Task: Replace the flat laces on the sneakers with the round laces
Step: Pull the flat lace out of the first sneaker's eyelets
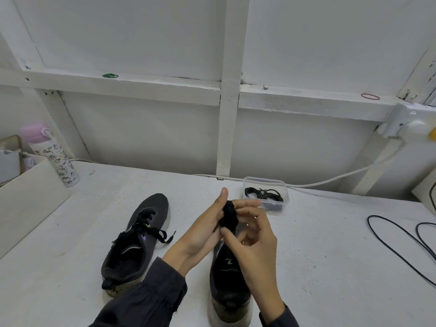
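Grip: we see the left hand (205,234) curled round a black lace bundle (227,217), the right hand (251,244) pinching its near end | Bundle: between both hands, above the right sneaker (230,277) | Left sneaker (134,241): laced, further left | Round laces (265,194): in the box (264,179), just beyond the hands.

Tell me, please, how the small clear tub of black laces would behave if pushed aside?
Probably light, since the clear tub holds only coiled laces. It sits low and wide, so it should slide on the table rather than tip. No lid shows, so a shove might spill them.
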`<action>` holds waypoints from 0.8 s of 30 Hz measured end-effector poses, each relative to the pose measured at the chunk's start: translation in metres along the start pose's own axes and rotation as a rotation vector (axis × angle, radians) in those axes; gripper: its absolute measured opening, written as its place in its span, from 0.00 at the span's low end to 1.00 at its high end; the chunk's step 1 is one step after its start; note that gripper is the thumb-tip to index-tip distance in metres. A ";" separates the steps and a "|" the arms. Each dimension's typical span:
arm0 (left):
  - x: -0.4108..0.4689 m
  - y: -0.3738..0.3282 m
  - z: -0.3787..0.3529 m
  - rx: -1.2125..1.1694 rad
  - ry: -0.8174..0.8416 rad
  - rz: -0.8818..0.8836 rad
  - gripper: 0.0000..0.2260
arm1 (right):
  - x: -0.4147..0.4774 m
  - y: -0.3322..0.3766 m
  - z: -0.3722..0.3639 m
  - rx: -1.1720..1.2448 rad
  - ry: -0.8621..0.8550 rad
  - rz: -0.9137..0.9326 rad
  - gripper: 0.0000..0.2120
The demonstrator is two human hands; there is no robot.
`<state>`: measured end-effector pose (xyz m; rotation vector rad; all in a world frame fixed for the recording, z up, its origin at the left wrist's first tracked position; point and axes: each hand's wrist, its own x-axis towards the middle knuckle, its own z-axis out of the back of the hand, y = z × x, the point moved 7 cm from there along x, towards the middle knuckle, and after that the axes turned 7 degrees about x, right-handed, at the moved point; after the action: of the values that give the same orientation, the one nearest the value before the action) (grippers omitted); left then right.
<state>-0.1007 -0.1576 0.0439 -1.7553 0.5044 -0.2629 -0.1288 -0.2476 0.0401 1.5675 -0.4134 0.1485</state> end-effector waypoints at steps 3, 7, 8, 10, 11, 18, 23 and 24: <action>-0.001 -0.001 0.004 -0.092 -0.008 -0.016 0.28 | 0.003 0.011 0.001 -0.267 0.055 0.202 0.15; -0.002 0.001 0.007 -0.176 -0.063 -0.011 0.25 | 0.020 0.015 0.018 -0.099 0.089 0.201 0.14; -0.004 0.000 0.006 -0.161 -0.051 -0.003 0.26 | 0.027 0.013 0.027 -0.019 0.064 0.151 0.14; -0.007 0.001 0.000 -0.105 0.020 0.045 0.31 | 0.043 0.002 0.035 0.164 0.174 -0.020 0.19; -0.009 0.002 -0.005 -0.063 0.078 0.073 0.33 | 0.047 -0.003 0.028 0.267 0.343 -0.127 0.22; -0.013 0.005 -0.024 0.147 0.247 0.134 0.37 | 0.023 -0.023 -0.008 0.382 0.923 -0.474 0.33; -0.011 0.007 -0.016 0.156 0.197 0.140 0.39 | 0.028 -0.030 -0.011 0.477 0.798 -0.460 0.28; -0.012 0.005 -0.018 0.181 0.196 0.143 0.38 | 0.026 -0.032 -0.012 0.487 0.806 -0.462 0.28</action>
<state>-0.1199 -0.1683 0.0446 -1.5175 0.7223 -0.3702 -0.0915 -0.2408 0.0199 1.8736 0.6581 0.5245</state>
